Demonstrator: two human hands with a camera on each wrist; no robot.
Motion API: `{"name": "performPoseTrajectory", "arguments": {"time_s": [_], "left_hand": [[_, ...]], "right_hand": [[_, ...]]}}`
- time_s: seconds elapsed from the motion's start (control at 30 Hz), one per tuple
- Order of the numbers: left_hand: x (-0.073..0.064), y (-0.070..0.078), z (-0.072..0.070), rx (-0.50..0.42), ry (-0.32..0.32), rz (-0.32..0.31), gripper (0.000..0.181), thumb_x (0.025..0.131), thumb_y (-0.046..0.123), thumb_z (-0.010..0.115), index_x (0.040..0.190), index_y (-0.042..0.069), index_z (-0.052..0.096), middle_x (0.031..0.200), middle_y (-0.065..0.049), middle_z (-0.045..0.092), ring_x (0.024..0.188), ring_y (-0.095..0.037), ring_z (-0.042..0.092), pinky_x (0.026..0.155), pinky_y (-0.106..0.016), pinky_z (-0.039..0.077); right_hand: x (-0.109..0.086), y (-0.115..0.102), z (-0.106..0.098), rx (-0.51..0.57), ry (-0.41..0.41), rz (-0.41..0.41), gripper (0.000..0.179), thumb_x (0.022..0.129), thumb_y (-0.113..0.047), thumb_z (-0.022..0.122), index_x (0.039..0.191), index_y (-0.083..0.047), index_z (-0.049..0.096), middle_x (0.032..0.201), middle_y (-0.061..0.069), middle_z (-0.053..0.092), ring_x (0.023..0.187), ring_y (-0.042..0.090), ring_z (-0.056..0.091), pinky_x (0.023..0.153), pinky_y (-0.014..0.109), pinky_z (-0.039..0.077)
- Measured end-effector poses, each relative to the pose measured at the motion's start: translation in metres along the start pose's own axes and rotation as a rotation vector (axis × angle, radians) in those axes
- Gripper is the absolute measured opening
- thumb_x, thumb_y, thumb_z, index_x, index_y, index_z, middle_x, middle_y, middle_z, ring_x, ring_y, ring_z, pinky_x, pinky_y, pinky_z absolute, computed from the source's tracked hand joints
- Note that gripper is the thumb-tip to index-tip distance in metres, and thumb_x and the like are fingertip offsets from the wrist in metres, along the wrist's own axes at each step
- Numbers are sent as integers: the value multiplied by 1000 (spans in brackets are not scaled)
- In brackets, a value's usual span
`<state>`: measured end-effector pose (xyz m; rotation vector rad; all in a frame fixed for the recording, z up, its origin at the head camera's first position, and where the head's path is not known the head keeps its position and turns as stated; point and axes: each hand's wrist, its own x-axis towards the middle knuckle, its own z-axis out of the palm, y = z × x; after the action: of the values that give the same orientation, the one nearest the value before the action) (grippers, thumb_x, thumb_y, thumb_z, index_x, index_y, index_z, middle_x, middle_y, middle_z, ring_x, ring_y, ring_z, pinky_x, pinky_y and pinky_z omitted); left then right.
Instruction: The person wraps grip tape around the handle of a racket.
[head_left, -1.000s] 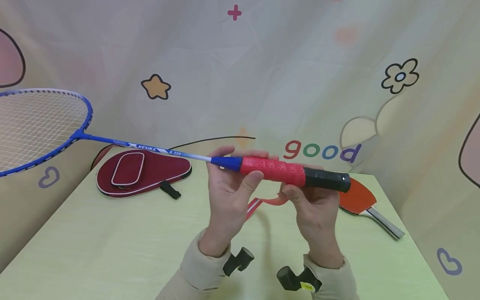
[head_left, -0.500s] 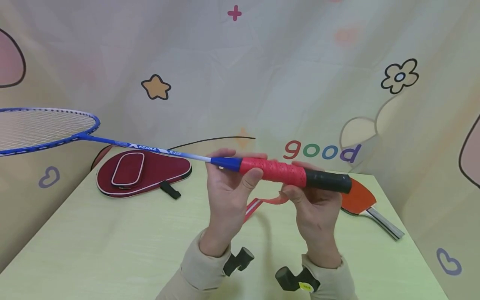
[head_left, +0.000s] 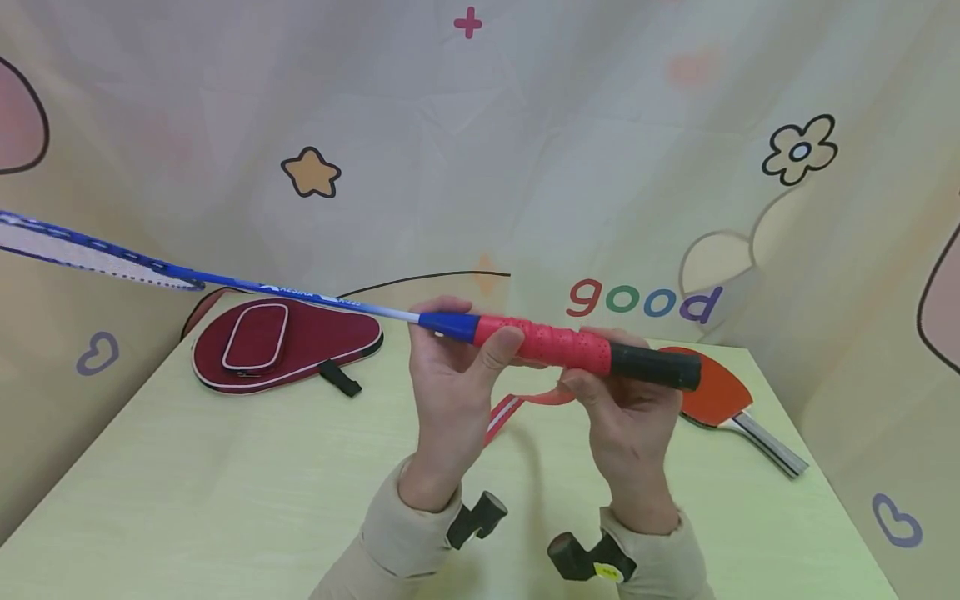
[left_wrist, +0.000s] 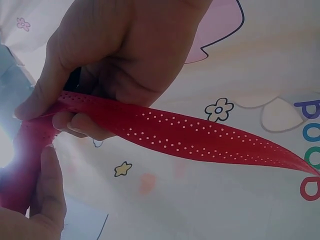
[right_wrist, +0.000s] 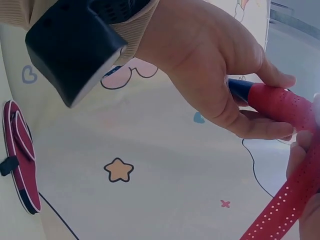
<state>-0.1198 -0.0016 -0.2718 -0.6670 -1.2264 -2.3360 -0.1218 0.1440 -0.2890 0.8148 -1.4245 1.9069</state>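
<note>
A blue badminton racket [head_left: 300, 293] is held up level across the head view, its strung head edge-on at the far left. Red perforated grip tape [head_left: 555, 340] covers the handle from the blue cone [head_left: 448, 326] to about halfway; the butt end is black. My left hand [head_left: 453, 400] holds the wrapped part near the cone, thumb in front. My right hand [head_left: 637, 425] pinches the tape where it meets the black handle [head_left: 652, 366], fingers partly hidden behind it. The loose tape [left_wrist: 190, 135] stretches out from the right hand in the left wrist view.
A dark red paddle case [head_left: 330, 332] with a black strap [head_left: 341, 379] lies at the table's back left. A table tennis paddle [head_left: 716, 392] with orange-red rubber lies at the right. A patterned curtain [head_left: 480, 167] hangs close behind the table [head_left: 225, 483].
The racket has turned about its long axis, its head going from showing its strings to nearly edge-on. Both hands stay at nearly the same place on the handle.
</note>
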Motion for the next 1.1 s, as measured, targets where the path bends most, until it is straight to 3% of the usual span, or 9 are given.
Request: {"name": "performPoseTrajectory", "arguments": {"time_s": [0.1,0.2,0.37,0.5,0.67,0.93,1.1], "left_hand": [[0,0,1,-17,-5,-14,57,84,33,75,120,11,36,102,-11,57,90,-24,65,82,-41,57],[0,-1,1,-77,-66,-9,57,88,25,74,124,11,32,110,-13,59,102,-30,64,91,-43,53],[1,-1,2,-146,-141,31,55,91,9,68,128,12,27,117,-15,61,107,-37,63,95,-51,48],[1,-1,0,-99,-88,63,54,91,13,69,127,12,29,115,-15,62,104,-36,65,91,-50,51],[1,0,-1,-61,-38,68,57,88,22,72,126,12,31,116,-15,61,108,-36,63,90,-49,52],[0,0,-1,-47,-22,57,56,87,25,74,123,12,32,115,-17,61,109,-34,62,87,-46,54],[0,0,-1,-50,-2,48,54,86,26,74,119,10,34,113,-21,59,106,-32,63,85,-46,55]], "right_hand": [[-1,-1,1,23,18,25,33,85,-3,73,112,10,58,97,12,69,79,22,68,74,31,58],[-1,-2,0,31,45,55,25,87,0,70,109,6,58,87,12,67,71,21,67,73,31,58],[-2,-1,-2,23,61,97,31,88,-9,72,113,1,57,80,11,67,69,19,66,72,29,58],[-1,0,-4,-12,-19,78,35,88,-16,73,113,4,58,80,10,67,68,19,66,69,27,57],[2,1,-6,-58,-115,47,23,90,-2,67,109,8,59,79,9,66,70,18,64,69,26,55],[1,0,-7,-64,-96,46,25,89,4,66,112,9,58,82,8,67,72,19,66,72,26,57],[1,0,-5,-12,-66,57,37,89,5,65,124,9,55,88,10,68,73,19,68,75,27,57]]}}
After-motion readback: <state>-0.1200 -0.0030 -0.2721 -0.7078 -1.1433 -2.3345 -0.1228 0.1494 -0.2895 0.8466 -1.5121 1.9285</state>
